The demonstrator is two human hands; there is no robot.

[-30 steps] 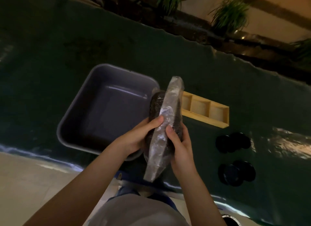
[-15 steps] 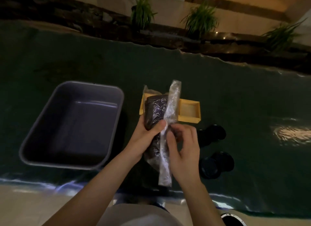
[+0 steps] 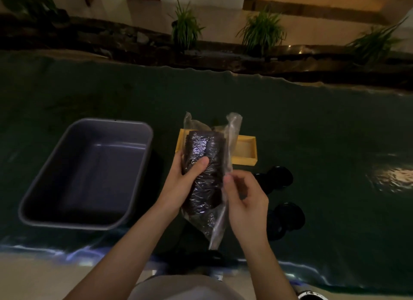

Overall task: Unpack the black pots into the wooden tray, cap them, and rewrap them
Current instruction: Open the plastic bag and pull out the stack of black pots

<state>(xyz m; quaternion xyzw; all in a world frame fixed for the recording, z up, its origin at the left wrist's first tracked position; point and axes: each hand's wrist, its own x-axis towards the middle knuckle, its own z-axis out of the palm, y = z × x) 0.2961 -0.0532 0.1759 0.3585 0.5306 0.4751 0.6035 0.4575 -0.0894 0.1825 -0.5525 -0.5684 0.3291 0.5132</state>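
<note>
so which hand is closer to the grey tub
Left. The left hand grips the wrapped pots just right of the grey tub; the right hand pinches the plastic wrap on their far side.

Dim and grainy; warm light only on the pale tiled floor (image 3: 312,38) beyond, cold bluish sheen along the near edge of the glossy dark green table cover (image 3: 290,125). Smeared bright glare on that cover at far right. Highlight on the clear crinkled plastic wrap (image 3: 210,188). Deep shadow over the flat round black lids (image 3: 279,177). Soft smear at the right hand (image 3: 245,201), possibly motion blur. Bowed lines toward the edges.
</note>
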